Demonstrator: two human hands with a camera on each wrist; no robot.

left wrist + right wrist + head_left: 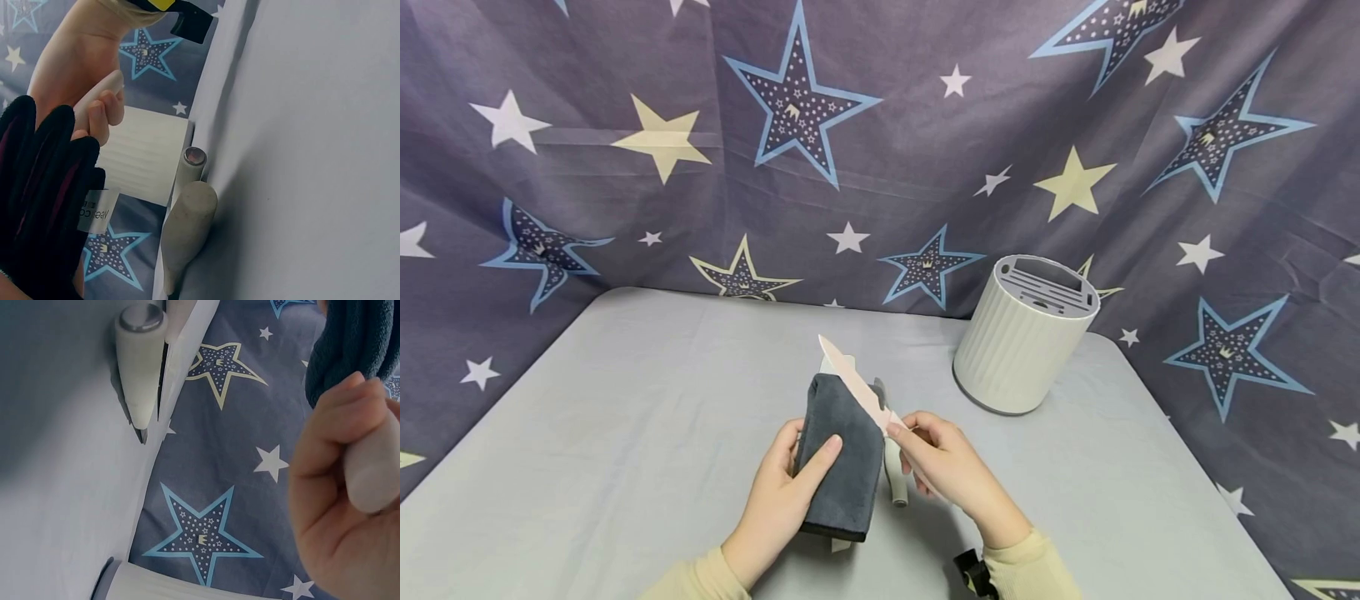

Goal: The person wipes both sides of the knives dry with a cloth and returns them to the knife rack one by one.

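My left hand (782,487) grips a folded dark grey cloth (842,458), thumb lying across its front. In my right hand (951,467) is a knife with a pale pinkish blade (853,383), its tip pointing up and left. The blade overlaps the cloth's upper right corner in the head view. Curled fingers wrap the knife's white handle (375,469) in the right wrist view. On the table behind the cloth lies a utensil with a pale handle (895,475) and grey metal end. A second, thicker pale handle (190,215) shows beside it in the left wrist view.
A white ribbed knife block (1026,350) with a slotted grey top stands at the table's back right. Behind the pale grey table (587,433) hangs a star-patterned curtain (902,150). A white piece (838,364) peeks out above the cloth.
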